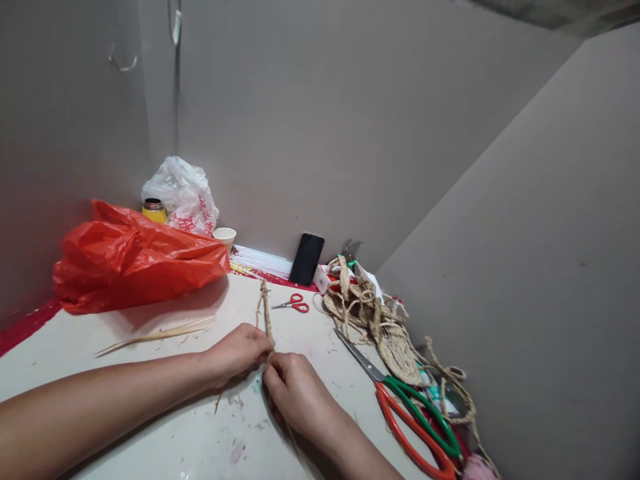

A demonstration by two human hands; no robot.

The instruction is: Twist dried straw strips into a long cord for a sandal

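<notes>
A short braided straw cord point(267, 313) runs away from me over the white tabletop, with a thin loose strand beside its far end. Pinched at the cord's near end are the fingers of my left hand point(245, 348). Right against it, my right hand point(293, 383) is closed with thumb and fingers together at the same end of the cord. Loose strands trail below both hands toward me. The exact grip of the fingertips is partly hidden. Just beyond my hands lie small red-handled scissors point(294, 303).
Large scissors point(415, 413) with green and red handles lie at right, beside a heap of braided straw cord point(370, 313). A phone point(307, 259) leans on the wall. Left are a red plastic bag point(140, 260), dry straw strips point(160, 333), a paper cup point(225, 235) and a yellow bottle point(154, 212).
</notes>
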